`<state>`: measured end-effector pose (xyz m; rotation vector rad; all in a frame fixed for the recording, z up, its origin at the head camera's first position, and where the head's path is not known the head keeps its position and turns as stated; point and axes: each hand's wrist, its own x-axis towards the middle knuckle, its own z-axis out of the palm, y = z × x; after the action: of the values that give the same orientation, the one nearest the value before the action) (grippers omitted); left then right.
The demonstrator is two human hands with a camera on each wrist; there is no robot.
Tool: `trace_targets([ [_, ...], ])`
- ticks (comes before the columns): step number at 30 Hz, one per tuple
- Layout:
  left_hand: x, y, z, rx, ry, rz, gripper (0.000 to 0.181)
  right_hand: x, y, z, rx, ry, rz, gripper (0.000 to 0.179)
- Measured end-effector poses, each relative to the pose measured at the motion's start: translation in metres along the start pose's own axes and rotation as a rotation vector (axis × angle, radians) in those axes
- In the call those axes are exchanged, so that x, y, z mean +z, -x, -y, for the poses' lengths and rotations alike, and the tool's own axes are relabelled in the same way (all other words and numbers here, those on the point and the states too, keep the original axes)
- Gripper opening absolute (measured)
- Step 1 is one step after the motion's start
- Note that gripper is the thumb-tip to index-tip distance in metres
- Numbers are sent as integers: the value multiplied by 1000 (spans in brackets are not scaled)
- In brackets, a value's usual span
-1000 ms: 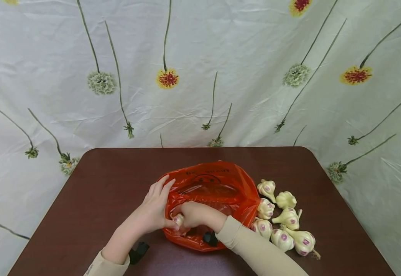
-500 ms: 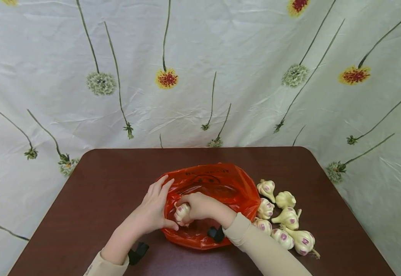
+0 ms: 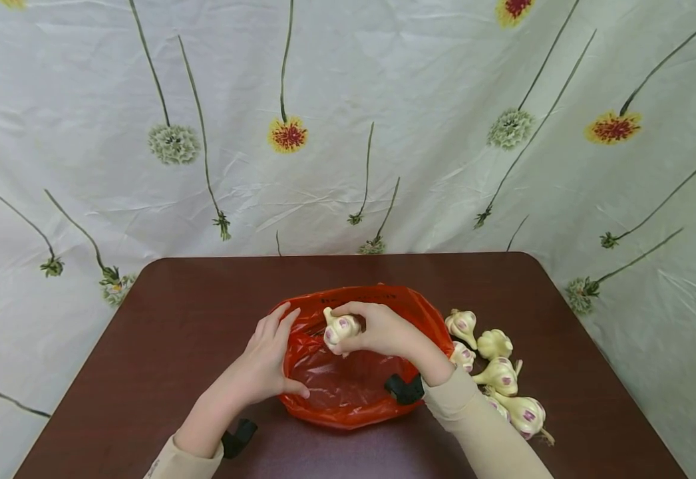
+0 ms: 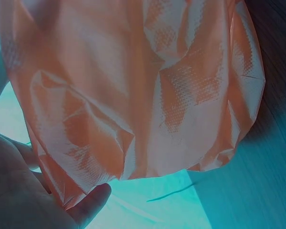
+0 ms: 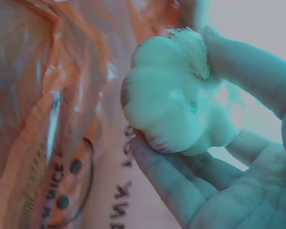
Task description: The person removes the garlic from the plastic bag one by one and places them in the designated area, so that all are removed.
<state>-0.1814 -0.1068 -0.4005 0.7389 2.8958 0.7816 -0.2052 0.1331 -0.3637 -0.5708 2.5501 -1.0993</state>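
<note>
A red plastic bag (image 3: 348, 418) stands on the table with its mouth spread upward. At its left rim is my left hand (image 3: 267, 359), thumb and fingers spread apart and touching the bag's edge. In the left wrist view the bag's crinkled side (image 4: 133, 95) fills most of the picture, beside the left thumb (image 4: 93, 202). Over the bag's mouth my right hand (image 3: 378, 329) holds a garlic bulb (image 3: 341, 330) between thumb and fingers. The right wrist view shows this garlic bulb (image 5: 169, 100) close up, roots toward the thumb, printed bag wall behind it.
Several garlic bulbs (image 3: 502, 376) lie in a cluster on the table right of the bag, partly behind the right forearm. The dark brown table (image 3: 204, 293) ends at a pale flowered cloth (image 3: 336, 193) at the back. Black straps (image 3: 404, 389) sit at both wrists.
My right hand has risen from deep inside the bag with the garlic bulb, moving up and to the right. The left hand has stayed at the bag's left rim.
</note>
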Motion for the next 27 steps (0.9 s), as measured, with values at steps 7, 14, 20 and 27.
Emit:
trace_targets([
  [7, -1, 1, -2, -6, 7, 5, 123, -27, 26, -10, -39, -108, -79, 57],
  [14, -2, 0, -2, 19, -8, -17, 124, -47, 50, -20, -18, -213, -134, 59],
  [20, -2, -1, -5, 19, -20, -12, 125, -63, 72, -29, -3, -239, -192, 60],
  [27, -4, -2, -4, 16, -20, -7, 125, -76, 102, -39, 43, -258, -244, 60],
])
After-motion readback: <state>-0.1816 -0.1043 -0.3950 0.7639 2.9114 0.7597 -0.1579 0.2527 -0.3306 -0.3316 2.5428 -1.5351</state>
